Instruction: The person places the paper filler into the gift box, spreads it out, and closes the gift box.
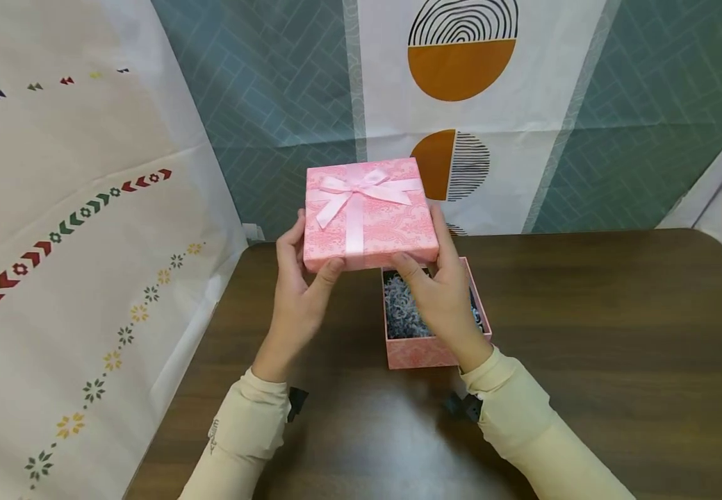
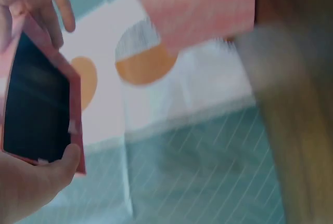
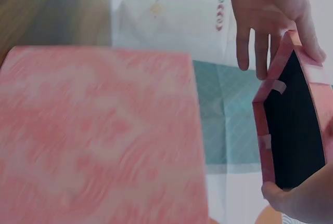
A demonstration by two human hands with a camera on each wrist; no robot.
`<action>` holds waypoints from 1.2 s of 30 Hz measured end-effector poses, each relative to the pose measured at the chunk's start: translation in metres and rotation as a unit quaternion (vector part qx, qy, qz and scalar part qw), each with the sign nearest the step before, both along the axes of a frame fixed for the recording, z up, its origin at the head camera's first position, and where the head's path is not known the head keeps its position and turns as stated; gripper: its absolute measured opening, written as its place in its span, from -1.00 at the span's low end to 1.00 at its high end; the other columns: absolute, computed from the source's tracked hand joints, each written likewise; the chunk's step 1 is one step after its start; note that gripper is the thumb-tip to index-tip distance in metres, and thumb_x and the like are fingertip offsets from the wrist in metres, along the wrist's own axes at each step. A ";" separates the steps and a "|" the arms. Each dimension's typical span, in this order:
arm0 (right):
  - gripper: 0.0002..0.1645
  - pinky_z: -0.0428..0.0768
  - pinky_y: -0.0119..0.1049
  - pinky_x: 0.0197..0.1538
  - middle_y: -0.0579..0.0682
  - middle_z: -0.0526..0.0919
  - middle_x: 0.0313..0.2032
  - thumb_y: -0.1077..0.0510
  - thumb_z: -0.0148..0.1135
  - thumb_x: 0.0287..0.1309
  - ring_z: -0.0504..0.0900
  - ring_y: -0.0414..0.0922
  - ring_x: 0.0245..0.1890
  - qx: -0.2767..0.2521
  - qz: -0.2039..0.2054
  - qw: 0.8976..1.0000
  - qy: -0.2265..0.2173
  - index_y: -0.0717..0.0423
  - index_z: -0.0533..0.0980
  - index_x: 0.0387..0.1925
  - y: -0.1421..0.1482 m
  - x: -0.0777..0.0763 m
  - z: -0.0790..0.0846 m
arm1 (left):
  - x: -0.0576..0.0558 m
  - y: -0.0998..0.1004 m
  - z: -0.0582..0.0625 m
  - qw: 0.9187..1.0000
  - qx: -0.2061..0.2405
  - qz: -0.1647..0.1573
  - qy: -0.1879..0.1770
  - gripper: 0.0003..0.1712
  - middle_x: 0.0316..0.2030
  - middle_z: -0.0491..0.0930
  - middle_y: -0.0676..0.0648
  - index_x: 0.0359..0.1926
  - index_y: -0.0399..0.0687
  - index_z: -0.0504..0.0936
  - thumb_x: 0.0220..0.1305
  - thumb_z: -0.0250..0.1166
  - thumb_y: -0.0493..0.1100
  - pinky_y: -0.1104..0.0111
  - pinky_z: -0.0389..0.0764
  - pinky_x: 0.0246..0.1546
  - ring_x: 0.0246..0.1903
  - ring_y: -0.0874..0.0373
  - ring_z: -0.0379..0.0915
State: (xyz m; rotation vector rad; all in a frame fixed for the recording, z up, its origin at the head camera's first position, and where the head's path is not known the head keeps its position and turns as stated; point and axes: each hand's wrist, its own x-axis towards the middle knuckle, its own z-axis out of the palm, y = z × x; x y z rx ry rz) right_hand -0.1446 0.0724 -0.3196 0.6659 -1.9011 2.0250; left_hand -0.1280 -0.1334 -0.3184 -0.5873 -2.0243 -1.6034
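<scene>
A pink patterned gift box lid with a pale ribbon bow is held up over the table, its top tilted toward the head camera. My left hand grips its left corner, thumb at the near edge and fingers at the side. On the right corner my right hand holds it the same way. The lid's dark inside shows in the left wrist view. Behind the right hand stands the matching box base, uncovered, with grey shredded filler inside; the hand hides part of it.
A dark brown wooden table carries the box base. Patterned cloth hangs behind the table, and a white cloth with small motifs borders its left side.
</scene>
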 end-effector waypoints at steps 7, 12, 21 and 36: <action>0.12 0.43 0.08 0.27 -0.12 -0.03 0.57 0.11 0.32 0.33 0.15 -0.08 0.46 0.111 -0.027 0.992 -0.044 -0.09 -0.21 0.63 0.037 0.005 -0.010 | 0.000 0.025 -0.018 0.998 0.024 -0.043 -0.028 0.01 0.58 -0.10 -0.01 0.47 -0.25 0.00 0.31 0.27 0.24 0.22 0.31 0.33 0.49 0.12 0.02; 0.12 0.43 0.15 0.24 -0.03 0.10 0.54 0.10 0.37 0.30 0.25 0.03 0.43 0.157 -0.043 0.985 -0.047 -0.14 -0.13 0.63 0.062 0.010 -0.022 | 0.004 0.036 -0.023 0.997 -0.020 -0.040 -0.057 -0.03 0.57 -0.07 -0.02 0.49 -0.21 0.00 0.33 0.29 0.14 0.17 0.21 0.39 0.49 0.14 0.02; 0.14 0.49 0.26 0.12 0.21 0.29 0.40 0.04 0.41 0.26 0.45 0.17 0.24 0.250 -0.052 0.963 -0.084 0.04 -0.11 0.60 0.092 0.022 -0.031 | 0.016 0.050 -0.029 0.966 -0.159 -0.019 -0.202 0.13 0.57 -0.03 0.00 0.63 0.11 -0.34 0.40 0.29 0.09 0.04 0.25 0.36 0.47 0.15 0.02; 0.13 0.58 0.10 -0.03 0.28 0.42 0.25 -0.14 0.40 0.24 0.59 0.14 0.06 0.371 -0.006 0.915 -0.159 0.16 -0.07 0.53 0.109 0.030 -0.033 | 0.032 0.055 -0.037 0.920 -0.300 -0.028 -0.253 0.11 0.58 -0.18 -0.13 0.60 -0.08 -0.42 0.46 0.22 0.07 0.03 0.24 0.36 0.48 -0.01 0.01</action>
